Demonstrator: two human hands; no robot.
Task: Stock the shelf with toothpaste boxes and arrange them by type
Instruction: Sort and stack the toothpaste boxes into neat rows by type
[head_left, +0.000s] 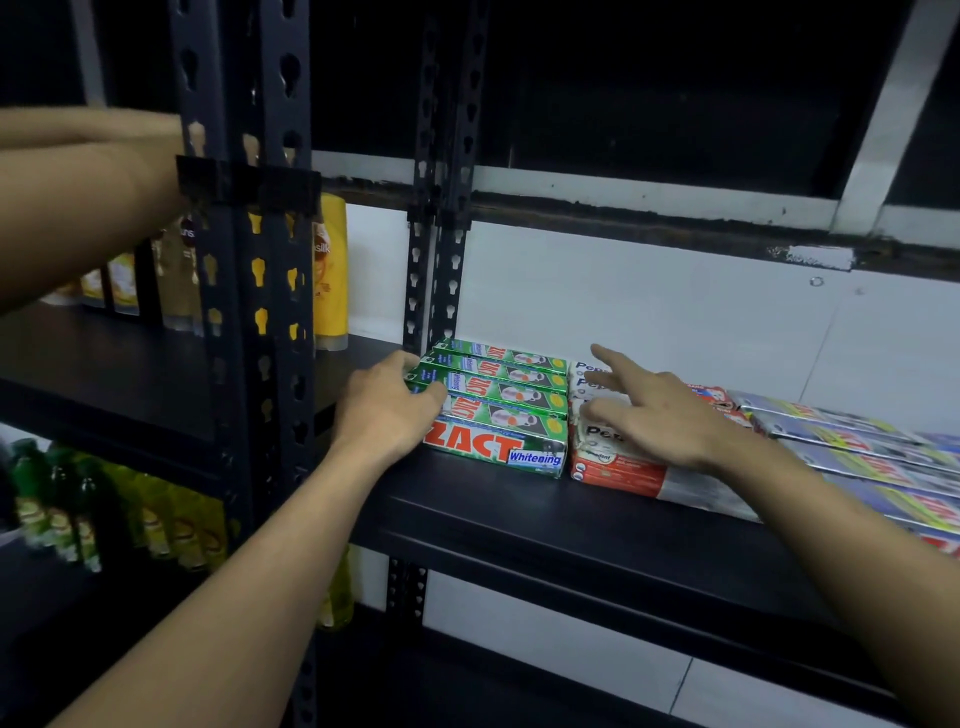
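Note:
Several green Zact toothpaste boxes (498, 400) lie in a stack at the left end of the black shelf (519, 519). My left hand (387, 410) wraps around the stack's left end, thumb on top. Right beside them lie red-and-white Pepsodent boxes (618, 467). My right hand (660, 415) rests flat on these with its fingers spread, holding nothing. Further right, several silver-blue toothpaste boxes (862, 457) lie in a row that runs out of view.
A black slotted upright post (249, 312) stands left of the boxes. Beyond it, yellow shampoo bottles (330, 270) stand on the neighbouring shelf, where another person's arm (78, 208) reaches in. Green and yellow bottles (104, 509) fill the lower left shelf. A white wall is behind.

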